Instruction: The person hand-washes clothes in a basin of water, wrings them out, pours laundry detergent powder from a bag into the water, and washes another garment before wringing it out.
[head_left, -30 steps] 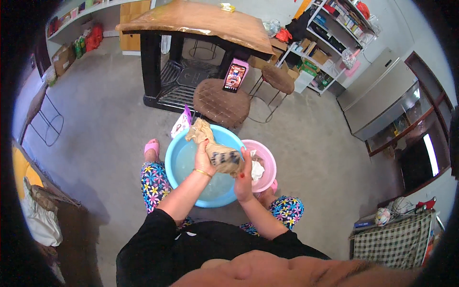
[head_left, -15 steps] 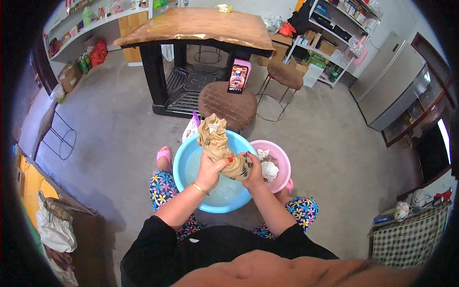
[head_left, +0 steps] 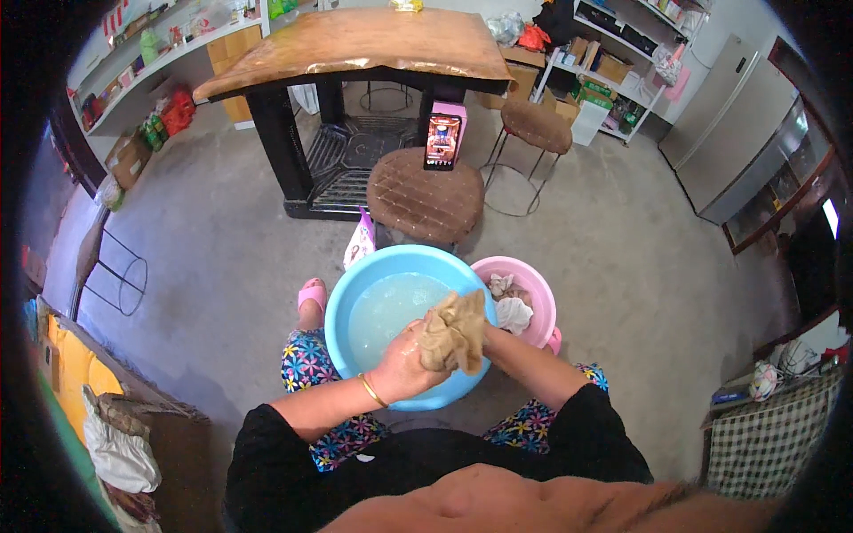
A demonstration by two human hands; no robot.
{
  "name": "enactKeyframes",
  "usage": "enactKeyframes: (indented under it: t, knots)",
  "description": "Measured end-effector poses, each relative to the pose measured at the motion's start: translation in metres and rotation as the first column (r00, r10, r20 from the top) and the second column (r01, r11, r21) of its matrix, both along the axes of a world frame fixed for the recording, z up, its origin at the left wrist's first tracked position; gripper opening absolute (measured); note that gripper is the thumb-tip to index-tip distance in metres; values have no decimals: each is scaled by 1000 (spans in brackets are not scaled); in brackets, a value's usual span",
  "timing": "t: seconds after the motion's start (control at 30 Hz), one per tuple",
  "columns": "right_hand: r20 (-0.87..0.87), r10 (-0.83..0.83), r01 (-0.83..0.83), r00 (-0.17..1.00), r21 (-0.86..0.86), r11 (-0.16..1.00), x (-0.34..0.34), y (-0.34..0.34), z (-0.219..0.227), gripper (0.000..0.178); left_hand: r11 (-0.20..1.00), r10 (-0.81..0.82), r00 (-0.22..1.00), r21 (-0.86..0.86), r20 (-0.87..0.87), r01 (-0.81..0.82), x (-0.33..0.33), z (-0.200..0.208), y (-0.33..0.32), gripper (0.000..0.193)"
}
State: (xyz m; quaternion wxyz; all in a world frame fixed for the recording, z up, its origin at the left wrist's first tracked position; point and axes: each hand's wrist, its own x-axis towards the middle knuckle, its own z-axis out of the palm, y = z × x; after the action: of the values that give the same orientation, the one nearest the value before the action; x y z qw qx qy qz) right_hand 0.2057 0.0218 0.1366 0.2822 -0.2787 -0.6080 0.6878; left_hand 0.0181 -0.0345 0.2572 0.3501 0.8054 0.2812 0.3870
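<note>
A bunched, wet tan cloth [head_left: 458, 330] is gathered in my hands over the right half of a blue basin [head_left: 342, 355]. My left hand [head_left: 402, 364], with a gold bangle at the wrist, is closed round its left side. Behind its right side is my right hand [head_left: 490, 334], closed on it too, though the cloth covers most of those fingers. Cloudy, slightly foamy water [head_left: 384, 311] lies in the basin. A smaller pink basin [head_left: 545, 298] stands against the blue one on the right, with a white cloth [head_left: 514, 314] and other crumpled pieces inside.
Beyond the basin, a brown padded stool [head_left: 422, 197] carries a propped phone [head_left: 442, 142]. A pink-and-white packet [head_left: 360, 242] stands by the basin's far rim. Farther back are a wooden-topped table [head_left: 364, 44] and another stool [head_left: 536, 124].
The tan cloth has been turned and drawn nearer and to the right, its loose end now toward me. My left hand has followed it, and my right hand has slipped behind it.
</note>
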Motion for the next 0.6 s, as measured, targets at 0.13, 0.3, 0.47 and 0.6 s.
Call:
enactKeyframes:
  t: [0.13, 0.3, 0.47, 0.6]
  knots:
    - [-49, 254, -259, 966, -202, 945, 1, 31, -54, 44, 994, -68, 993, 81, -98, 76, 5, -6, 6, 49]
    - [166, 126, -206, 978, 668, 715, -13, 1, 59, 33, 988, -126, 981, 69, -147, 137, 9, -4, -5, 47]
    - [95, 305, -312, 948, 486, 816, -14, 14, -7, 17, 957, -217, 959, 153, -185, 246, 21, -11, -3, 41]
    - [181, 366, -408, 913, 350, 843, -20, 12, -12, 12, 921, -286, 925, 196, -250, 338, 25, -16, -4, 38]
